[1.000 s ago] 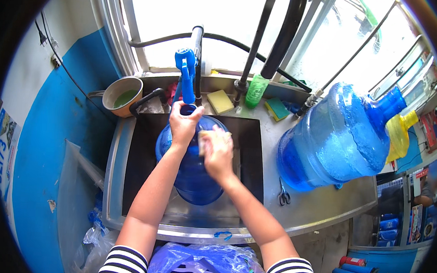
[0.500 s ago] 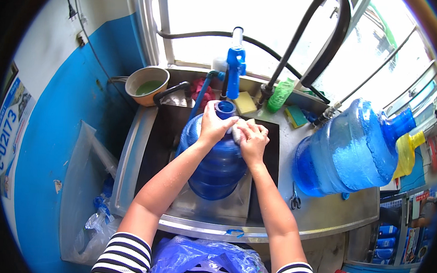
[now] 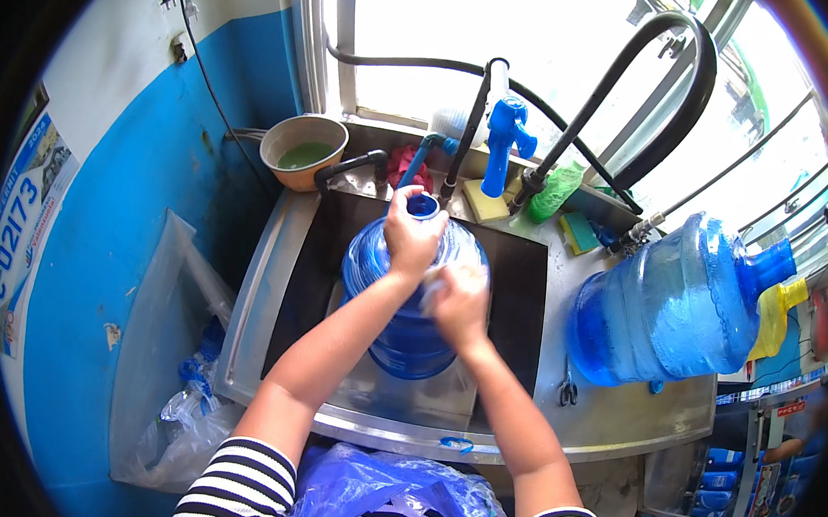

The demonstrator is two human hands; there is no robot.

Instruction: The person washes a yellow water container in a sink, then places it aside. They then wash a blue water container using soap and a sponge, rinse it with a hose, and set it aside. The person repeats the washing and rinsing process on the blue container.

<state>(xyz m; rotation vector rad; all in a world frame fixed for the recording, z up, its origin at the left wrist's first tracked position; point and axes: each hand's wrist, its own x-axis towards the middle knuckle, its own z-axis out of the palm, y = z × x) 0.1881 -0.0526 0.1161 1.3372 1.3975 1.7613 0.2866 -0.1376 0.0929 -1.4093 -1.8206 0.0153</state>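
Observation:
A big blue water jug stands upright in the steel sink, its mouth uncovered at the top. My left hand is wrapped round the jug's neck. Against the jug's shoulder, on the right, my right hand is closed over a whitish pad. Motion blurs that hand, and the pad's exact kind is unclear. A second blue jug leans on its side on the steel counter to the right.
Behind the sink are an orange bowl of greenish liquid, a blue tap, a yellow sponge, a green bottle and a yellow-green sponge. Scissors lie beside the leaning jug. Plastic sheeting hangs at the left.
My right hand has slid down and left over the jug's shoulder with the whitish pad. The left hand stays at the neck. The whole view has shifted slightly.

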